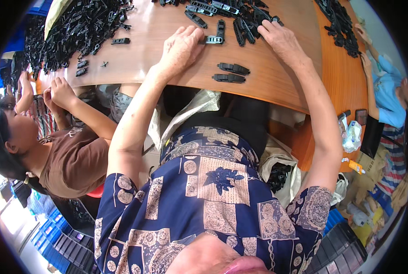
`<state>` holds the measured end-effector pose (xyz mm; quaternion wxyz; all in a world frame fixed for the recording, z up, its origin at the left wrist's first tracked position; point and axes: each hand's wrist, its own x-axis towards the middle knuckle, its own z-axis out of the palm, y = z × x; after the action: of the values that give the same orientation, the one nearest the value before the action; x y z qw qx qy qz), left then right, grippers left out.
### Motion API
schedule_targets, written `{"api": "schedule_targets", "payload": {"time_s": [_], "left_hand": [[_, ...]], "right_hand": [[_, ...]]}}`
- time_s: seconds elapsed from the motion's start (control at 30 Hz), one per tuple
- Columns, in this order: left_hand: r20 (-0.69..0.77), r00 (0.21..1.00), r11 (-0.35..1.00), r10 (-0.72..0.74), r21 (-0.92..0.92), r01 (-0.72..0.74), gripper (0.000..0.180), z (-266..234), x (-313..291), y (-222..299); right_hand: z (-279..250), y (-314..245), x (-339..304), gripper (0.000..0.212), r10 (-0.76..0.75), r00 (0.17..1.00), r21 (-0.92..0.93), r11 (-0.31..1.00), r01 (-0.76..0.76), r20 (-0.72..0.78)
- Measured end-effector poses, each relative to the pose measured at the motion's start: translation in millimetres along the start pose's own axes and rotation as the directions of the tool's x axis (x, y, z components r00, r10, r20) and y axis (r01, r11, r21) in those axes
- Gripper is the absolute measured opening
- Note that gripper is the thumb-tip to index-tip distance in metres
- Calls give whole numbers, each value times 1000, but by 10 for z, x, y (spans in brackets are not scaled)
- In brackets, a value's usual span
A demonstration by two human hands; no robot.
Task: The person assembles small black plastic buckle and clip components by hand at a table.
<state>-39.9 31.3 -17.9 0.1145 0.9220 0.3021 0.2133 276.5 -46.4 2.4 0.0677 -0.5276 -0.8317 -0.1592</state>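
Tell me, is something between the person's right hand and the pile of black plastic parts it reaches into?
Nothing visible stands between them. The right hand already rests at the edge of the pile of black plastic parts, fingers touching the nearest pieces. The left hand lies apart, its fingertips on a single black and grey part on the wooden table.
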Motion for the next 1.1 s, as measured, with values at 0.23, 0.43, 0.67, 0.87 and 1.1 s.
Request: {"api": "schedule_targets", "payload": {"time_s": [0.23, 0.43, 0.67, 0.87, 1.1], "left_hand": [[-58, 990, 991, 128, -43, -131, 20, 61, -230, 228], [-18, 999, 988, -33, -155, 30, 24, 135, -146, 264], [75, 957, 960, 279, -10, -279, 25, 160, -21, 308], [101, 912, 917, 398, -47, -395, 28, 90, -84, 346], [117, 901, 908, 417, -101, -407, 32, 211, 149, 479]], "right_hand": [[162, -14, -67, 22, 40, 999, -125, 992, -35, 35], [178, -29, -127, 22, 110, 992, 36, 993, -108, -69], [295, -314, -420, 17, 524, 840, 629, 702, -333, -140], [238, -538, -661, 18, 799, 568, 717, 277, -640, 198], [52, -529, -827, 17, 726, 688, 734, 465, -496, 5]]}}
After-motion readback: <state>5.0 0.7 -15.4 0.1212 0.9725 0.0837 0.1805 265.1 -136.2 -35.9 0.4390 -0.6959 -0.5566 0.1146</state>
